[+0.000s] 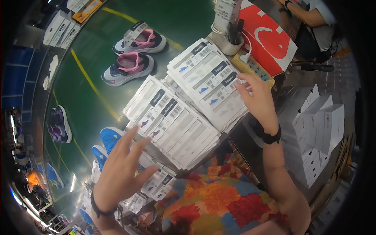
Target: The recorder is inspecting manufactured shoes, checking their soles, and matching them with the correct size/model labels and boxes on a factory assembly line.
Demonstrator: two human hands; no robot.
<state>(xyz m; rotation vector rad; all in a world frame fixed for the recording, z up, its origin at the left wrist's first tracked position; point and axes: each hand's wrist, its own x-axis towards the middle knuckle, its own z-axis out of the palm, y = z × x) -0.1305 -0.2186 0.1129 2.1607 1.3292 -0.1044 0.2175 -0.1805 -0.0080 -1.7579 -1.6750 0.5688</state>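
Note:
Two stacks of white printed label sheets lie side by side in front of me: a left stack [176,135] and a right stack [211,92]. Each sheet carries rows of labels with small shoe pictures and dark blocks. Above the near left side of the left stack, my left hand [123,168] has its fingers spread and nothing in them. My right hand [256,98] is at the right edge of the right stack. Its thumb and forefinger are bent but apart, close to a label's end; whether they touch the sheet is unclear.
Grey-and-pink sneakers [131,66] stand on the green table [88,47], with blue shoes [111,139] partly behind my left hand. A power strip [256,70], a pen holder [231,45] and a red-and-white box [268,35] are at the back right. White cartons [317,133] stand at right.

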